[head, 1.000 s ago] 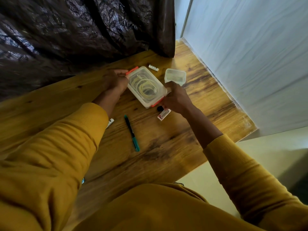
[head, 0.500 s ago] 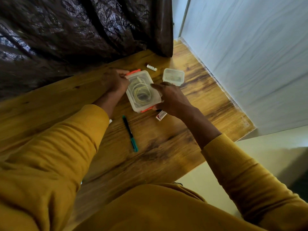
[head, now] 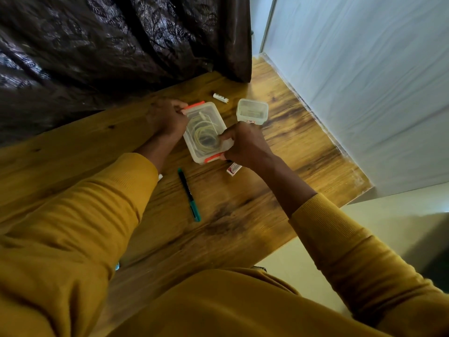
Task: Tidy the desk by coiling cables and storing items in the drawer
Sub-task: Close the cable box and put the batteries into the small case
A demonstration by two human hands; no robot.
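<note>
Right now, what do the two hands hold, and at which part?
Both grip the clear plastic box with orange clips: left hand at its far end, right hand at its near right corner.

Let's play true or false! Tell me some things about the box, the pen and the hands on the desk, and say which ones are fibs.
1. Both hands hold the clear box. True: the left hand grips its far end, the right hand its near end.
2. A coiled cable lies inside the box. True.
3. The pen is inside the box. False: it lies on the desk, nearer the person.
4. The small tub is stacked on the box. False: it stands beside it on the desk.
5. The battery lies beyond the box. True.
</note>
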